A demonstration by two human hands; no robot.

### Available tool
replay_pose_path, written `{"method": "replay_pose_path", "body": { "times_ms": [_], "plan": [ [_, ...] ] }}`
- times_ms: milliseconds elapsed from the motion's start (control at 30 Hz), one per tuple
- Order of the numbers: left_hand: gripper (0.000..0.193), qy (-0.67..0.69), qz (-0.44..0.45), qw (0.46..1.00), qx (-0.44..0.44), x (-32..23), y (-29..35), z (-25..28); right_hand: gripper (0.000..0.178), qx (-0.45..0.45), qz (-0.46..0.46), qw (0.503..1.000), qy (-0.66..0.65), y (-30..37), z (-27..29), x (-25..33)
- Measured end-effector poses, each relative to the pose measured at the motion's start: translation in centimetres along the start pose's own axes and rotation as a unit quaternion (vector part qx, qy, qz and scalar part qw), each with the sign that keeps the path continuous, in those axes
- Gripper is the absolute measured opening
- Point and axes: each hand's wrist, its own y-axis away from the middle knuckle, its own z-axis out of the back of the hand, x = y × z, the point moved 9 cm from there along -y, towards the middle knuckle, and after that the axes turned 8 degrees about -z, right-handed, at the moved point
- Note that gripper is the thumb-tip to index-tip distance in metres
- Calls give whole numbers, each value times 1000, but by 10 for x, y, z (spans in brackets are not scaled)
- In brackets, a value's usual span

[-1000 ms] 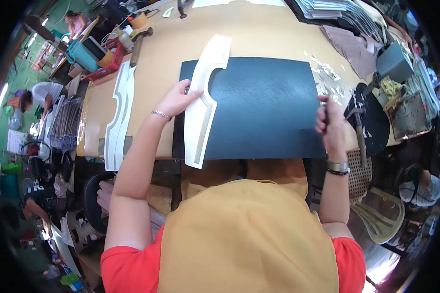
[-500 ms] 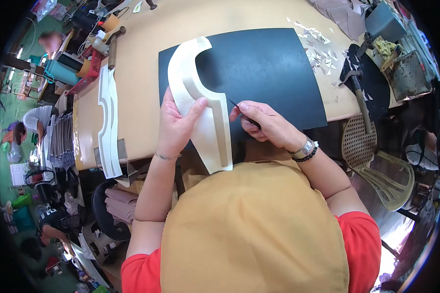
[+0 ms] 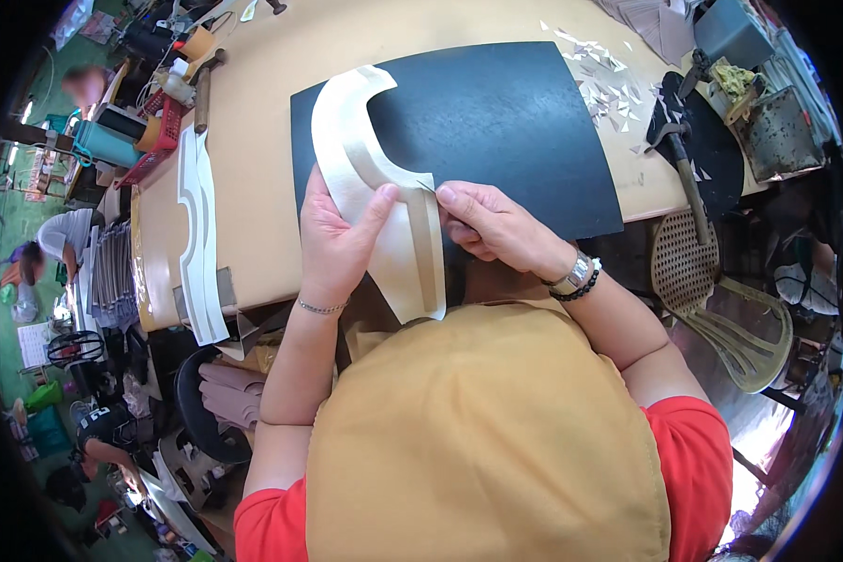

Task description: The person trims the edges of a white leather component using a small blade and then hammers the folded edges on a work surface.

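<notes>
My left hand (image 3: 340, 229) grips a curved cream-white piece (image 3: 351, 140) of sheet material, perhaps leather, with a beige band along its inner edge. The thumb lies on top of the piece and the fingers go behind it. In my right hand (image 3: 482, 220), pinched between thumb and fingers, is a slim dark pointed tool (image 3: 423, 185). Its tip meets the piece near the corner where the curve turns into the straight edge. Most of the tool is hidden by my fingers, so its kind is unclear. Beneath lies a black mat (image 3: 525, 131).
Another cut white strip (image 3: 201, 262) lies on the table's left. A hammer (image 3: 203, 89) rests beside a red basket (image 3: 164, 140). Small triangular scraps (image 3: 609, 89) are scattered at the right, near a second hammer (image 3: 686, 173). A chair (image 3: 688, 262) stands close to the table's right edge.
My right hand has moved left and slightly up, bringing the tool's tip from beside the piece onto its edge. The whole view has shifted slightly; my left hand keeps its hold.
</notes>
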Motion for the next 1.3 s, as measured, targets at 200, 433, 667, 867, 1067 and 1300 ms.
{"method": "replay_pose_path", "body": {
  "times_ms": [200,433,667,867,1067,1300],
  "plan": [
    [46,-7,-3,1000,-5,-4,0,-2,40,-3,17,1000,-3,1,2,-1],
    [48,-25,-27,999,0,-6,4,-8,43,-14,3,1000,-12,0,0,5],
    [49,-38,-38,999,9,-8,3,-9,44,-13,0,1000,-22,-3,9,-3],
    [46,150,63,986,-38,14,10,-16,29,-84,161,979,90,-3,7,19],
    [43,479,161,861,-55,45,-10,27,25,106,-105,934,326,21,28,9],
    [27,216,177,957,-80,36,9,7,49,-37,-16,999,33,9,27,7]
  ]
}}
